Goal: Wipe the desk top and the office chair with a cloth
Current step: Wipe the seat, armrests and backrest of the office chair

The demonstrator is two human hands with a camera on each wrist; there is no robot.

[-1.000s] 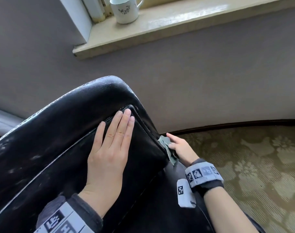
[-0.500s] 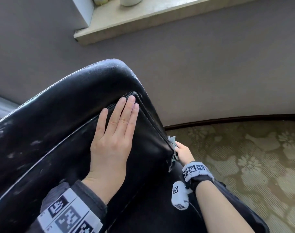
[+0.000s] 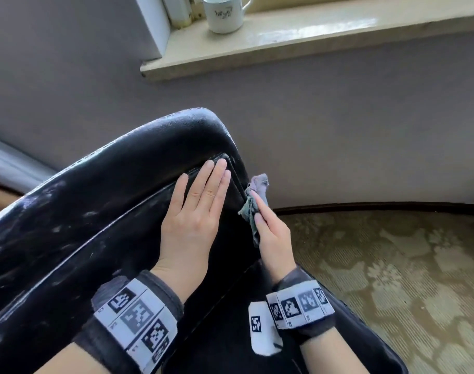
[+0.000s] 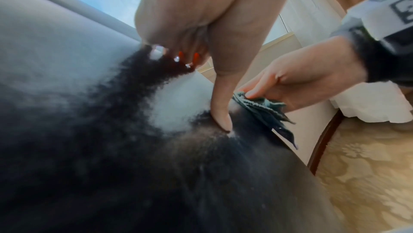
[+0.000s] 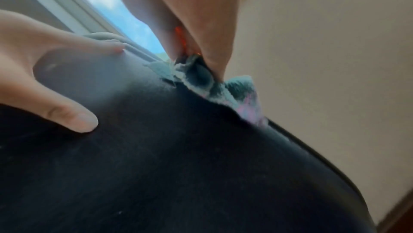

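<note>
The black leather office chair (image 3: 101, 211) fills the lower left, seen from behind its backrest. My left hand (image 3: 203, 195) lies flat and open on the top pad of the backrest, fingers straight. My right hand (image 3: 271, 233) pinches a small grey-green cloth (image 3: 259, 184) against the backrest's right edge, close beside the left fingertips. In the left wrist view the left thumb (image 4: 221, 113) presses the leather and the cloth (image 4: 266, 111) hangs from the right hand (image 4: 301, 81). In the right wrist view the cloth (image 5: 201, 79) is bunched under my fingers (image 5: 208, 24) on the chair edge (image 5: 178, 166).
A white mug (image 3: 225, 13) stands on the pale window sill (image 3: 311, 36) above a grey wall (image 3: 338, 130). Patterned carpet (image 3: 392, 279) covers the floor to the right of the chair, edged by a dark skirting board (image 3: 379, 206).
My right hand has carried the cloth up the backrest's right edge, from low beside the pad to near the top corner. The left hand stays flat on the backrest.
</note>
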